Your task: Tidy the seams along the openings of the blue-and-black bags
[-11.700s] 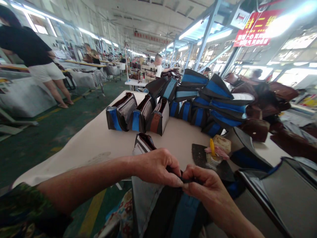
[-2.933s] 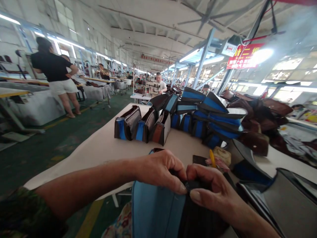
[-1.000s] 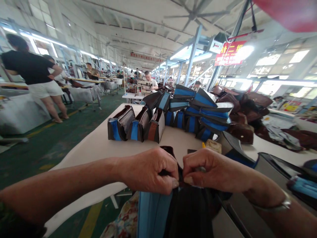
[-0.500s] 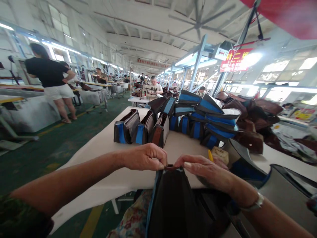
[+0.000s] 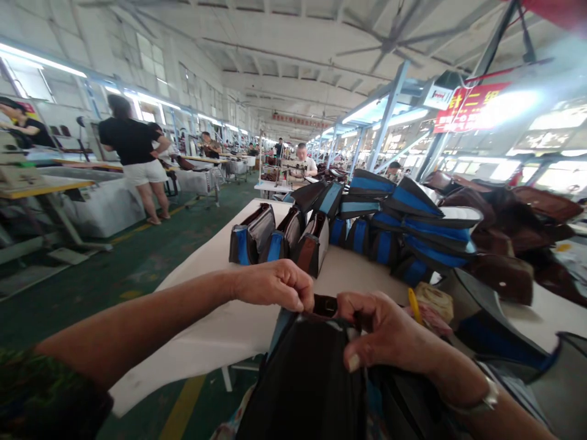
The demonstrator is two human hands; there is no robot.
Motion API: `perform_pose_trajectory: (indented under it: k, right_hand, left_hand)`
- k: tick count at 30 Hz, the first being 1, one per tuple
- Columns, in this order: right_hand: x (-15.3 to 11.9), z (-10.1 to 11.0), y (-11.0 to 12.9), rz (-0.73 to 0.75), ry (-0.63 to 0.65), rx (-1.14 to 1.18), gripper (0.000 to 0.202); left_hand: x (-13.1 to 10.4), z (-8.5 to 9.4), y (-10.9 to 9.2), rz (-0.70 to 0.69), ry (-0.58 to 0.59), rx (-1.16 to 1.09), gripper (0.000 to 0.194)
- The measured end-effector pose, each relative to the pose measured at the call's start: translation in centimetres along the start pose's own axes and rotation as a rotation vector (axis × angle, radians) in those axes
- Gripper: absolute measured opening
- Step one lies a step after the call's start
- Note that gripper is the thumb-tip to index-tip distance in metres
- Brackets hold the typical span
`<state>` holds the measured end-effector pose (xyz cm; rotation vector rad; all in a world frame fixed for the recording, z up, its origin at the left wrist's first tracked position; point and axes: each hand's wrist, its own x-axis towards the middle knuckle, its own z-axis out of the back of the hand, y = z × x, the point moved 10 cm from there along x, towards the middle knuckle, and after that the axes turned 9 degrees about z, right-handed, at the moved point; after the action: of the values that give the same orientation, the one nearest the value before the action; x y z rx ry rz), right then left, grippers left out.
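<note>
At the bottom centre, the dark bag body (image 5: 305,379) is lying just below both hands, its long axis running up the frame towards them; the left hand (image 5: 275,284) is pinching its upper left edge, the right hand (image 5: 389,330) is gripping the upper right corner, neither being nearer. Beyond, on the worktop (image 5: 206,318), open-topped bags (image 5: 276,245) are standing upright, their contents hidden

Left hand (image 5: 274,285) and right hand (image 5: 387,335) pinch, forearms converging
</note>
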<state>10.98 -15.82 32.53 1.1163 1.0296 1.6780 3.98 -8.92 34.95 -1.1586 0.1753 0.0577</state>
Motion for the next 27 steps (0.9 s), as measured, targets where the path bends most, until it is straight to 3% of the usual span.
perform_pose_trajectory:
  k: [6, 13, 18, 27]
  right_hand:
    - [-0.1, -0.8, 0.9, 0.020, -0.115, -0.208, 0.057]
    - [-1.4, -0.1, -1.0, -0.024, -0.169, -0.178, 0.056]
    - [-1.7, -0.3, -1.3, 0.024, -0.132, -0.033, 0.051]
    - [-1.5, -1.0, -0.5, 0.019, -0.041, 0.095, 0.030]
  left_hand:
    - [0.4, -2.3, -0.5, 0.158, 0.035, 0.078, 0.037]
    - [1.4, -3.4, 1.4, 0.185, -0.015, -0.003, 0.041]
    - [1.7, -3.8, 1.5, 0.168, -0.008, -0.112, 0.034]
    - [2.0, -3.7, 2.4, 0.225, -0.065, -0.091, 0.027]
